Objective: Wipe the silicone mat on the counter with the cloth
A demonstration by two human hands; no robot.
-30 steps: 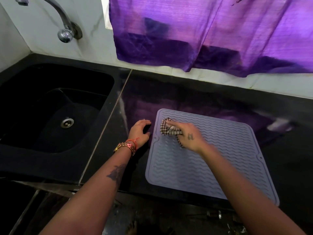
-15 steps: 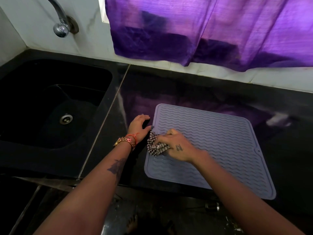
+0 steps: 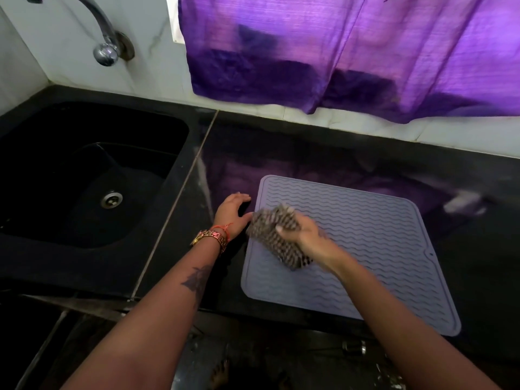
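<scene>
The right hand (image 3: 302, 230) has its grip closed around a bunched checked cloth (image 3: 277, 239), blurred, which hangs below the fingers over the near-left part of the grey silicone mat (image 3: 380, 243). The mat lies flat on the black desk (image 3: 309, 153), spreading right of and behind that grip. Just left of it, the left hand (image 3: 232, 211) rests with fingers loosely spread on the desk at the mat's left edge, holding nothing.

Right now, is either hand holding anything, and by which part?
The right hand grips the checked cloth bunched at its right edge, over the silicone mat. The left hand holds nothing; it rests on the counter beside the mat.
</scene>
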